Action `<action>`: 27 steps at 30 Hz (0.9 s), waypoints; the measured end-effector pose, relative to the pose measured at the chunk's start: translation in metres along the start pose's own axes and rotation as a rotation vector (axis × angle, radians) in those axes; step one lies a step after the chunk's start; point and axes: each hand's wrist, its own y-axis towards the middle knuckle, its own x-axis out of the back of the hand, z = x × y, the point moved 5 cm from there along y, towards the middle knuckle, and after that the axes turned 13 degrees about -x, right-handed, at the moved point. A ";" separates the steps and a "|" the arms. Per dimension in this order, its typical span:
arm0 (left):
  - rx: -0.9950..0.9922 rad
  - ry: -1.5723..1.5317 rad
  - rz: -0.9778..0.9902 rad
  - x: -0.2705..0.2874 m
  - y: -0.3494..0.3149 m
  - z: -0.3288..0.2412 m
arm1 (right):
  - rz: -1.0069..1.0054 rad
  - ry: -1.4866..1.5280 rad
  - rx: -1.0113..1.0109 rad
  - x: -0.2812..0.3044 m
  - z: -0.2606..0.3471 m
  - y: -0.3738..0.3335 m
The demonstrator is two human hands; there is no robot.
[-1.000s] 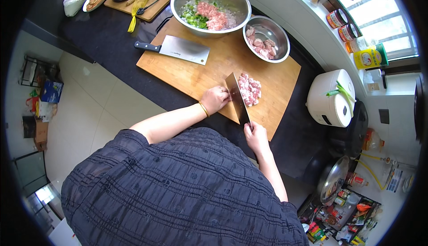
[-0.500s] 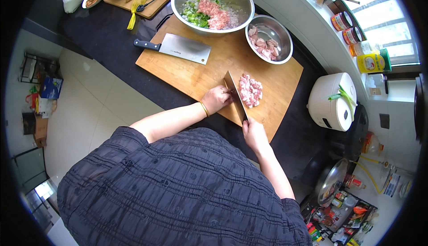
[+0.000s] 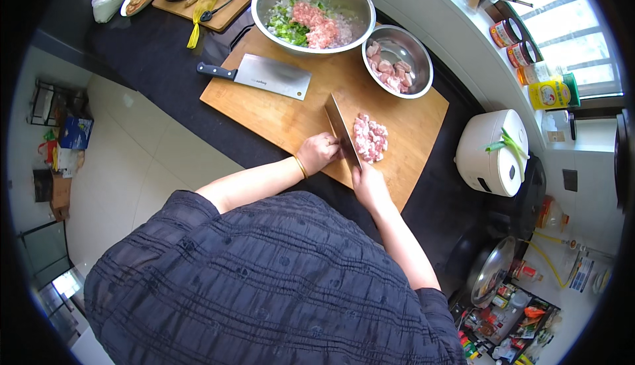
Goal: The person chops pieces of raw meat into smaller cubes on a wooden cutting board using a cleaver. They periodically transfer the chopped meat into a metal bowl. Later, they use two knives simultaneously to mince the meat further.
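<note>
In my right hand is the handle of a cleaver, its blade standing on edge over the wooden cutting board. My left hand, a gold bangle at its wrist, is closed with curled fingers against the blade's left side. Whatever those fingers pinch is hidden. Just right of the blade lies a pile of diced pink meat. A second cleaver with a black handle lies flat at the board's far left. Larger meat chunks sit in the smaller steel bowl.
Behind the board, a large steel bowl holds minced meat and chopped greens. A white rice cooker with scallion pieces on its lid stands at right. Jars line the windowsill. Another board lies at the far left.
The cleaver and my right hand have shifted slightly left and away from me. My left hand stays curled beside the blade, a touch lower in view.
</note>
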 end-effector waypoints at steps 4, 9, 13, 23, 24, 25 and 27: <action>0.011 -0.008 -0.032 -0.002 -0.004 -0.001 | 0.042 -0.028 -0.020 0.010 -0.029 -0.034; -0.011 0.009 -0.072 0.000 -0.002 0.002 | 0.006 0.001 -0.011 -0.012 -0.015 0.002; -0.014 0.005 -0.045 0.006 -0.002 0.009 | -0.072 -0.018 0.051 -0.020 0.012 0.030; -0.023 0.058 0.021 0.002 -0.004 0.008 | 0.053 0.038 -0.003 -0.003 -0.019 -0.023; -0.036 0.054 0.012 0.003 -0.003 0.006 | 0.023 0.031 0.020 -0.013 -0.019 -0.009; -0.052 0.049 0.005 0.005 -0.002 0.004 | -0.019 0.035 0.039 -0.017 -0.009 0.006; -0.063 0.052 -0.015 0.006 0.000 0.001 | -0.079 -0.021 0.039 -0.027 0.010 0.037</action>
